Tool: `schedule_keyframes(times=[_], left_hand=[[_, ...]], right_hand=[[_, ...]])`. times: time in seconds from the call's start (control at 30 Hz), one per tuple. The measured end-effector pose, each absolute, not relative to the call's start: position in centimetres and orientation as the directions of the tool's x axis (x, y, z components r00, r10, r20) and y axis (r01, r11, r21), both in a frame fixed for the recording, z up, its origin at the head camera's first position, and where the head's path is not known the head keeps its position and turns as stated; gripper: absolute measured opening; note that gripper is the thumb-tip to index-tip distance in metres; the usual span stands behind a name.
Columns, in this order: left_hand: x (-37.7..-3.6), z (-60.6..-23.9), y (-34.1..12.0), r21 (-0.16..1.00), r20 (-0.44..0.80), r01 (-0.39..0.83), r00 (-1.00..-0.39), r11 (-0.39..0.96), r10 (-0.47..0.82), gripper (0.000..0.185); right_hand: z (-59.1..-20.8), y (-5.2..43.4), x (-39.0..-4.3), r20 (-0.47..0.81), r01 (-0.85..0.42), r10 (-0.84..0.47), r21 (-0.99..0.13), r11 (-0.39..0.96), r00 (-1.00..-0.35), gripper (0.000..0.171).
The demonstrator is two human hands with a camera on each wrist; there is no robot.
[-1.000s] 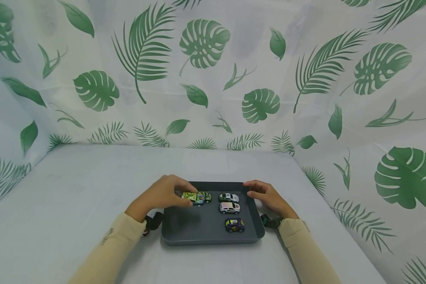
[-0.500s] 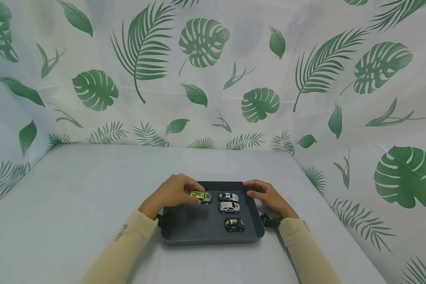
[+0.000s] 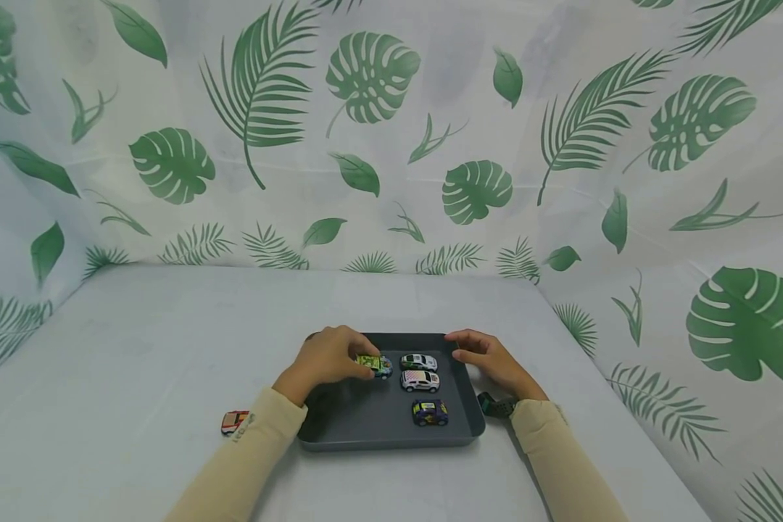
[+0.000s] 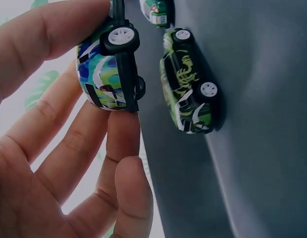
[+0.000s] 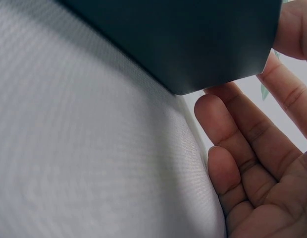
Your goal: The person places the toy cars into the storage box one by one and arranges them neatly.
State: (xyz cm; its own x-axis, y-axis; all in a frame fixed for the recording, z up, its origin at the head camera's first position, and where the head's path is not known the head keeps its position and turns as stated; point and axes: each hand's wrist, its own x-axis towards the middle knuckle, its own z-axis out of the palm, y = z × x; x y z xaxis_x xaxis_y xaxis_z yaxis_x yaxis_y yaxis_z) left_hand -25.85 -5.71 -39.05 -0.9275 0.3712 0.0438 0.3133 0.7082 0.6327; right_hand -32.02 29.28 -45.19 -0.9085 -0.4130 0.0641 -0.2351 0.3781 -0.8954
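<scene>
My left hand [image 3: 329,355] pinches a blue and yellow-green toy car [image 4: 106,74] between thumb and fingers, over the far left part of the grey tray [image 3: 359,429]. Beside it in the left wrist view, a black and green toy car [image 4: 185,82] stands on the tray floor; in the head view the held car hides it. My right hand [image 3: 492,360] grips the tray's far right corner, thumb over the rim and fingers along the outside wall. Within the tray stand a white and green car [image 3: 419,362], a white car with pink checks [image 3: 420,380] and a purple and yellow car [image 3: 430,412].
A red toy car [image 3: 233,422] lies on the white cloth left of the tray, partly covered by the left sleeve [image 3: 254,449]. White cloth [image 3: 170,326] covers the table, and a leaf-printed curtain [image 3: 391,181] rises behind and at both sides.
My left hand has carried the blue and yellow-green car rightward over the tray, covering the black and green one. The red car has come out from behind the left arm. My right hand stays put.
</scene>
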Motion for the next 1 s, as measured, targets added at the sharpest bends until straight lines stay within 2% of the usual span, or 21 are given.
schedule_keyframes(times=[0.53,1.0], left_hand=[[-25.7,-39.9,-4.5,0.562,-0.036,0.24,-0.949,0.792,0.313,0.029],[-25.7,-40.2,-4.4,0.519,-0.04,0.232,-0.955,0.822,0.295,0.03]], right_hand=[[-45.2,29.4,-32.0,0.069,-0.246,-0.419,-0.89,0.385,-0.905,0.04],[-45.2,29.4,-32.0,0.082,-0.259,-0.429,-0.891,0.373,-0.899,0.04]])
